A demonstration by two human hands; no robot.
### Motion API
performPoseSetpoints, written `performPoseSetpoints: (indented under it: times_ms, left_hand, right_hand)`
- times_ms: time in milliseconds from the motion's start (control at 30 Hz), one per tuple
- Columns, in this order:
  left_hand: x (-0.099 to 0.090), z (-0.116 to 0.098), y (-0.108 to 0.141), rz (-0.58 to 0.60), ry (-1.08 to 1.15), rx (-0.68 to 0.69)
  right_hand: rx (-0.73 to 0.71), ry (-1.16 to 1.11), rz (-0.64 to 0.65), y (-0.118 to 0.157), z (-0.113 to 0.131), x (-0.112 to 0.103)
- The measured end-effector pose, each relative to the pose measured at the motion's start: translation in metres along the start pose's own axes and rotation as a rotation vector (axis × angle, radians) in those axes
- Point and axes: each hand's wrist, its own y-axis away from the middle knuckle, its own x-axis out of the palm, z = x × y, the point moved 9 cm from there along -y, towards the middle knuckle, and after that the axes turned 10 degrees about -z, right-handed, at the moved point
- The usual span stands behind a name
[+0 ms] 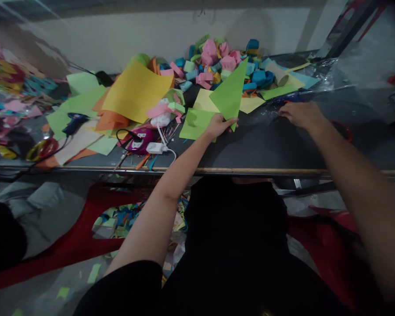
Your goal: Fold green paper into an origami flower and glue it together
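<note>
My left hand (220, 125) is closed on a piece of bright green paper (229, 93), which stands up from the fingers with a pointed top corner. Under and beside that hand lies another green paper sheet (194, 124), with a pale yellow sheet (205, 101) behind it. My right hand (299, 114) is low over the table to the right, its fingers bent and pressed together. Just beyond the fingertips lies a dark blue tool (287, 98), perhaps a glue gun. Whether the fingers touch it or pinch something small, I cannot make out.
A pile of folded paper pieces (213, 61) stands against the wall. Left are a yellow sheet (138, 92), a purple power strip (143, 140) with cables, a dark blue glue gun (75, 123) and scissors (41, 149). Clear plastic (332, 74) lies right. The table's front edge (250, 170) runs before me.
</note>
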Motion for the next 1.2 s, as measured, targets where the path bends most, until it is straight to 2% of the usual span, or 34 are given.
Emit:
performPoseSetpoints:
  times_ms: [100, 233, 333, 500, 733, 1200]
  left_hand:
    - [0.0, 0.0, 0.0, -0.014, 0.012, -0.004]
    - [0.001, -0.002, 0.002, -0.004, -0.001, -0.018]
    - [0.0, -0.003, 0.002, -0.005, -0.009, -0.016]
    - [0.0, -0.003, 0.0, -0.02, 0.011, -0.008]
    - [0.0, -0.005, 0.001, -0.022, 0.019, -0.022]
    - [0.0, -0.001, -0.001, -0.011, 0.038, 0.005]
  right_hand:
    - [0.012, 0.034, -0.005, 0.004, 0.001, 0.005]
    - [0.087, -0.072, -0.094, 0.01, -0.006, 0.003]
    - [0.049, -0.13, -0.136, 0.011, -0.006, 0.004]
    - [-0.015, -0.173, -0.088, 0.01, -0.003, 0.014]
    - [-0.082, -0.232, -0.157, 0.008, 0.001, 0.01]
    - [-0.05, -0.239, -0.179, 0.01, 0.0, 0.007]
